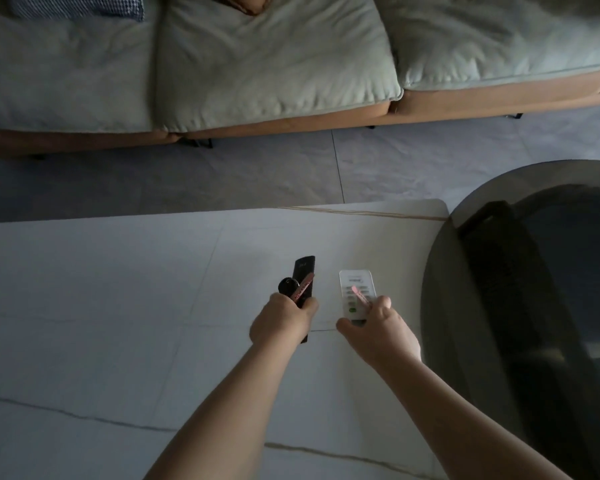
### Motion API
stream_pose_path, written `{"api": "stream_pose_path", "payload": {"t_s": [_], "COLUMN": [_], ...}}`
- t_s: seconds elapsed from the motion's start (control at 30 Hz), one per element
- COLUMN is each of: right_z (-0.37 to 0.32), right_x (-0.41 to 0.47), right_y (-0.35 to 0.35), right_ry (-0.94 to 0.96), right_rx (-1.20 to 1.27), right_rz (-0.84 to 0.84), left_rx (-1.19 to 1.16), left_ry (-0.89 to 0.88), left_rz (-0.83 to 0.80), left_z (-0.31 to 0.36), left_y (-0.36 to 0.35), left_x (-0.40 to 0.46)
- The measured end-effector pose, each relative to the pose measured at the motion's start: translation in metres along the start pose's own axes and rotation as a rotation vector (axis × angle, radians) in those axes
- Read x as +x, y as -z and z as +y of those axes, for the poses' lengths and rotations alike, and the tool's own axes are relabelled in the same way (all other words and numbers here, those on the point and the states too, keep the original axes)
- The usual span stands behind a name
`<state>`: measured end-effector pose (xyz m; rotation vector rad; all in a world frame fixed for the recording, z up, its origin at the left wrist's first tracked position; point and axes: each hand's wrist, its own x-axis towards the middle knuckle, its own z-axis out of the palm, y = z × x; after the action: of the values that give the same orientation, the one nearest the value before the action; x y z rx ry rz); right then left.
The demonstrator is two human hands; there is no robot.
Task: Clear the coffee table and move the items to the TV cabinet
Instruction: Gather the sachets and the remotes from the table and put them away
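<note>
Over the white marble-look coffee table (101, 306), before a sofa (257, 64), the left hand (279, 320) grips a black remote (303, 271); the right hand (378, 327) holds a white remote (355, 282) and a pink stick (360, 295).

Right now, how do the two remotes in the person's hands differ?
The black remote is dark and narrow; the white remote is pale, wider, with visible buttons. The left hand grips the black one with other small items; the right hand holds the white one. Both point toward the sofa.
</note>
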<state>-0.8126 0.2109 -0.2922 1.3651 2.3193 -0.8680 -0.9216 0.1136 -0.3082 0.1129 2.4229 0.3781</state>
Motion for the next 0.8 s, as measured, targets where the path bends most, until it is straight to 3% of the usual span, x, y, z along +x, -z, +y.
{"api": "stream_pose_path", "payload": {"t_s": [0.37,0.57,0.8], "right_z": [0.027,0.052,0.069], "right_x": [-0.119,-0.200,-0.292], "right_y": [0.079,0.117,0.144], "right_ry": [-0.022,-0.098,-0.191], "right_rx": [0.364,0.564,0.819], "right_rz": [-0.129,-0.108,0.044], "left_rx": [-0.212,-0.270,-0.397], "left_ry": [-0.145,-0.247,-0.366], "left_rz": [-0.059,-0.110,-0.329], "left_z": [0.013,0.018,0.014], "left_y": [0.050,0.074,0.089], "left_x": [-0.148,-0.240,-0.315]}}
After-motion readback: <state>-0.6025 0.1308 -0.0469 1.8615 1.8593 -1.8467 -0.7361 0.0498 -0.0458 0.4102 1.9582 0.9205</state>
